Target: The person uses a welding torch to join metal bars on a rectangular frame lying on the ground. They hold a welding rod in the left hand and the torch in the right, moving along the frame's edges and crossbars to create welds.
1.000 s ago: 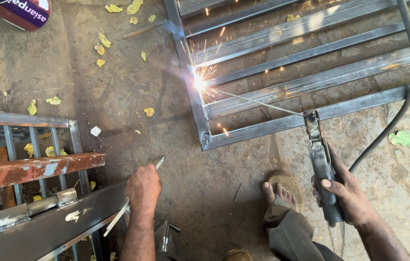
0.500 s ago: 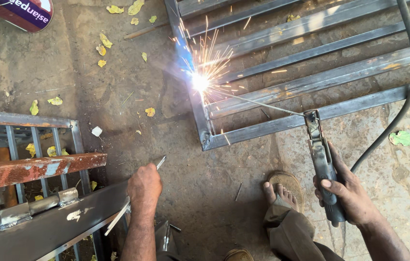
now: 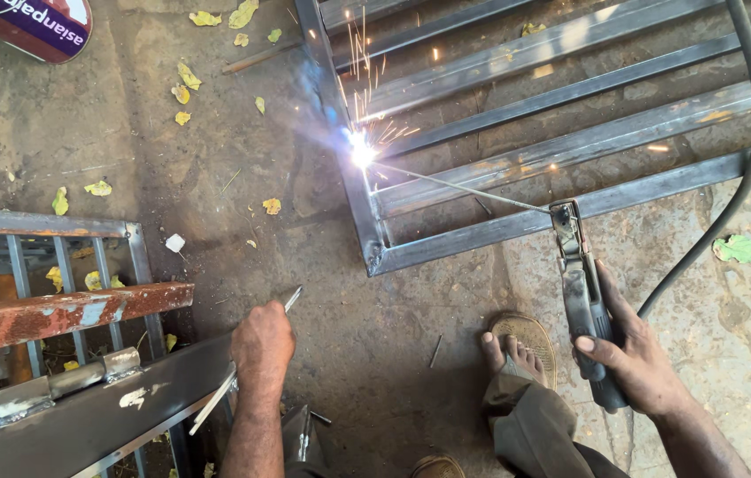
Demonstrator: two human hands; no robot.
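Ground: rough concrete yard floor [image 3: 216, 177], stained, strewn with yellow leaves [image 3: 182, 93]

Arc: bright spark point [image 3: 362, 157] at the left upright of the grey steel bar frame [image 3: 570, 97], which lies flat on the floor; sparks spray up and to the right

Electrode: thin welding rod [image 3: 464, 188] runs from the arc back to the electrode holder [image 3: 583, 301]

Right hand: right hand [image 3: 632, 363] wrapped fully closed about the holder's handle, thumb on top; black cable [image 3: 747, 150] curves away up the right edge

Left hand: left hand [image 3: 262, 341] fisted around a spare rod [image 3: 242, 367] (a thin grey stick jutting from both sides of the fist), resting just beside a dark steel section [image 3: 83, 425]

Nearby: sandalled foot [image 3: 521, 345] near the frame's corner; rusty bar [image 3: 65, 310] over a second grille [image 3: 39, 239]; paint can [image 3: 34, 26] at top left

Risk: bare hands and the open sandal sit near the spark spray, so burns seem likely; a wavering long rod could stick to the frame or wander off the joint; the cable could snag on the frame
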